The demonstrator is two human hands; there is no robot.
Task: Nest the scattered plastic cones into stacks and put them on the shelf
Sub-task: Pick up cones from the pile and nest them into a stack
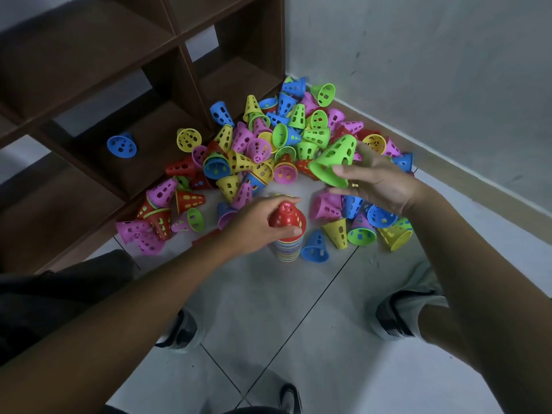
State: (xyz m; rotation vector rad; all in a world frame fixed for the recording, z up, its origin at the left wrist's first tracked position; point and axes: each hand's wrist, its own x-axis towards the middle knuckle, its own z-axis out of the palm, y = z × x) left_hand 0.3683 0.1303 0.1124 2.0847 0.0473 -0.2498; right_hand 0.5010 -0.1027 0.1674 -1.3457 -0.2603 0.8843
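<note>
A big heap of scattered plastic cones in pink, yellow, green, blue and red lies on the tiled floor in the corner. An upright stack of nested cones stands in front of me, topped by a red cone. My left hand grips that red top cone from the left. My right hand holds a green cone in the air above the heap, its wide mouth facing down and left. The brown wooden shelf stands at the left, with one blue cone lying in a low compartment.
A grey wall with a skirting board closes the corner at the right. My knees and shoes are on the tiles below the stack. Bare tile floor lies between my feet.
</note>
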